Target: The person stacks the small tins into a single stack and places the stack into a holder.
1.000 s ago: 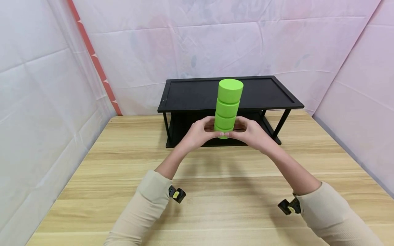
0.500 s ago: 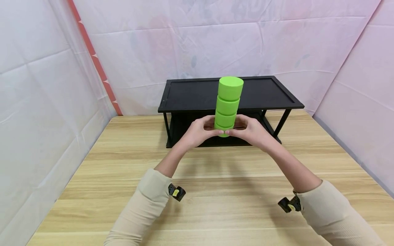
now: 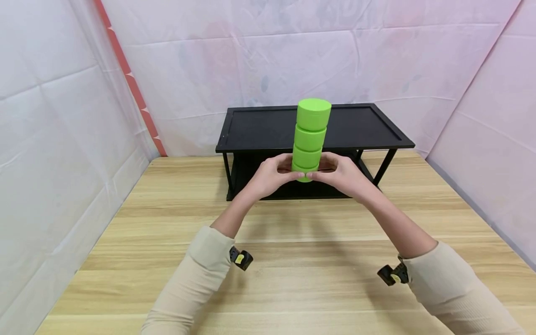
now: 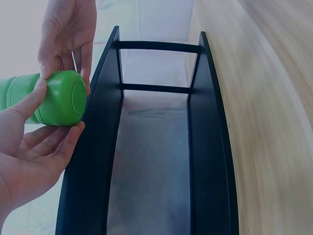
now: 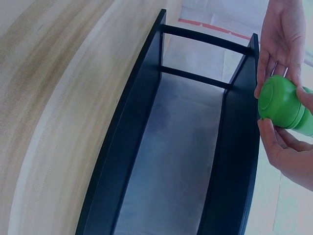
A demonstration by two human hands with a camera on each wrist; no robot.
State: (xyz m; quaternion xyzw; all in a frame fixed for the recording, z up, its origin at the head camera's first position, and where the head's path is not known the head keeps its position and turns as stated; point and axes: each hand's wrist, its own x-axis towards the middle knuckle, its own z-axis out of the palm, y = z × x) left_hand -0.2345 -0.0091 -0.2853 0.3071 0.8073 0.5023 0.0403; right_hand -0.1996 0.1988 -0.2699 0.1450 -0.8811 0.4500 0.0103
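Observation:
Both hands hold a tall stack of bright green round pieces (image 3: 311,135), several set end on end with grooves between them. The stack is nearly upright, leaning slightly right in the head view, in front of the black two-level shelf (image 3: 264,130). My left hand (image 3: 268,179) grips the lowest piece from the left, and my right hand (image 3: 345,177) grips it from the right. The thumbs meet at the near side; the other fingers reach behind. The left wrist view shows the lowest piece's underside (image 4: 78,99), with a round ring, uncovered between the hands.
The shelf's lower board (image 3: 289,191) rests on the wood-grain table (image 3: 268,279), with thin black posts (image 3: 384,166) carrying the top. White cloth walls (image 3: 293,60) close off the back and sides. A small black camera (image 3: 242,259) sits at each cuff.
The green stack and both hands have risen a little, so the stack's top stands higher against the shelf's back edge. The grip looks the same.

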